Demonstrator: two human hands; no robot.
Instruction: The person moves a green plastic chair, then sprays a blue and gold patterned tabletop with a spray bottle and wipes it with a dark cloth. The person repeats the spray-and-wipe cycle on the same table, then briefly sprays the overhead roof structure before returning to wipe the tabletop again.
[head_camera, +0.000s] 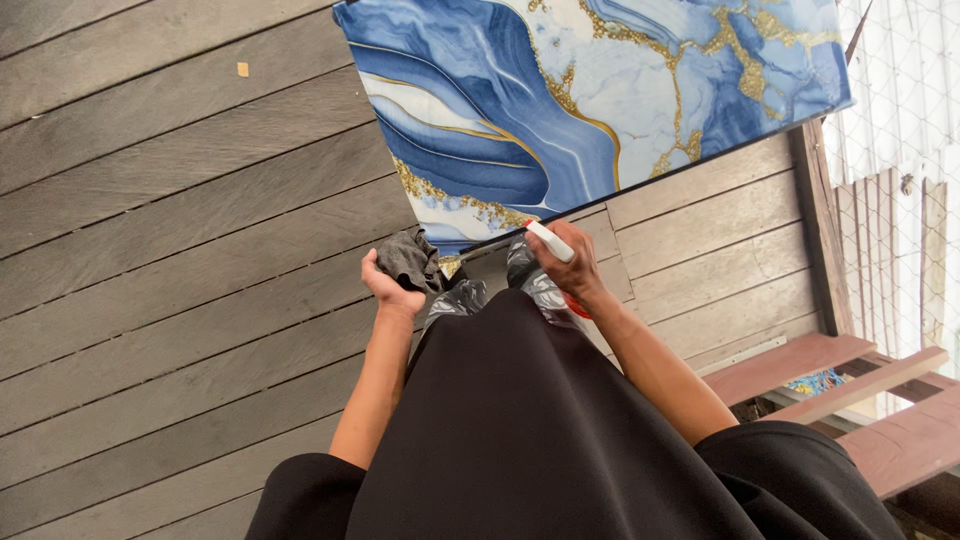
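My left hand (392, 286) grips a crumpled dark grey cloth (410, 257) close to the near corner of a table top (560, 110) patterned in blue, white and gold marble. My right hand (566, 262) is closed around a spray bottle (552, 243) with a white nozzle and a bit of orange showing under the wrist. Both hands are held just below the table's near edge, over a black plastic bag (470, 295) and my black garment (520, 420).
Grey wooden deck boards (180, 250) run across the left. A lighter plank wall or bench (710, 240) sits to the right, with reddish planks (860, 390) and a wire mesh fence (900, 150) beyond.
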